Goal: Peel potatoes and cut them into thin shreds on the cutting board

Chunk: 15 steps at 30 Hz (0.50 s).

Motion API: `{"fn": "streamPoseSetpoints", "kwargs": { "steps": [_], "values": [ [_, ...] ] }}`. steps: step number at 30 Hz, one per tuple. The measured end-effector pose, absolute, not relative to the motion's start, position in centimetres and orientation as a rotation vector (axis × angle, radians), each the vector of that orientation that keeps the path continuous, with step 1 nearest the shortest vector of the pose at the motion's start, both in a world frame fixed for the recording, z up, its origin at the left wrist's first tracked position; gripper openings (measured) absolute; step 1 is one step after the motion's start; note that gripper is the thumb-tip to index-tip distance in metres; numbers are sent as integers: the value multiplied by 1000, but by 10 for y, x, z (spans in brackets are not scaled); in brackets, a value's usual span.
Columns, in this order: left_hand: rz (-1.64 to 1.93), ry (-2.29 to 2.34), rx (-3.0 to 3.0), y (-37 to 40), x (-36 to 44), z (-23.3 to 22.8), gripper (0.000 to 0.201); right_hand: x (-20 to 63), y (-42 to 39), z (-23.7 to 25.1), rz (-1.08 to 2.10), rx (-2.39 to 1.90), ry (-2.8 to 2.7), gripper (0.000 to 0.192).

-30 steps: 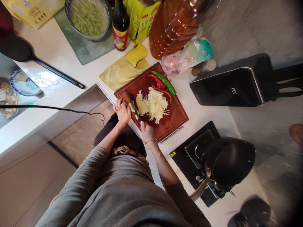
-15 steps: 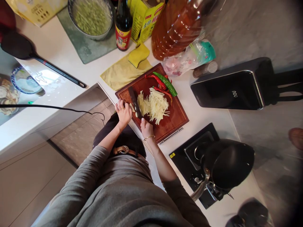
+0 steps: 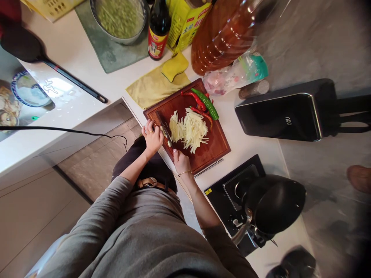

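At frame centre our right hand [image 3: 181,161] gripped the knife [image 3: 164,129]; our left hand [image 3: 152,136] pinned a last potato bit; most strips [image 3: 191,131] lay cut; peppers [image 3: 204,103] lay whole.

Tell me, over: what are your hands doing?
Right hand grips knife. Left hand steadies potato piece. Cut strips piled right of blade.

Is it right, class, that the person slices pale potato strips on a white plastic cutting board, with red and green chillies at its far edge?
Not quite. The head view shows a reddish-brown wooden cutting board, not white plastic. The pale potato strips and the red and green chillies lie as stated.
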<state>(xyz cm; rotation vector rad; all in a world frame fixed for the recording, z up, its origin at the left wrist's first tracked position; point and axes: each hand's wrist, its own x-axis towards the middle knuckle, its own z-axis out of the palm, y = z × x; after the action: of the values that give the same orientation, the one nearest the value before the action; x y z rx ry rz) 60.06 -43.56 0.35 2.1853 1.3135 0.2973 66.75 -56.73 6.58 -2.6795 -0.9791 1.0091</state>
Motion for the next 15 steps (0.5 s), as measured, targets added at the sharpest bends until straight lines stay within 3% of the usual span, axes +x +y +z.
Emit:
{"fn": "streamPoseSetpoints", "kwargs": {
  "steps": [8,15],
  "values": [
    [287,1328,2208,-434,601,10,24,675,-559,58,1023,-2485,-705,76],
    [285,1370,2182,-432,603,24,25,686,-568,65,947,-2431,-749,72]
  ]
}}
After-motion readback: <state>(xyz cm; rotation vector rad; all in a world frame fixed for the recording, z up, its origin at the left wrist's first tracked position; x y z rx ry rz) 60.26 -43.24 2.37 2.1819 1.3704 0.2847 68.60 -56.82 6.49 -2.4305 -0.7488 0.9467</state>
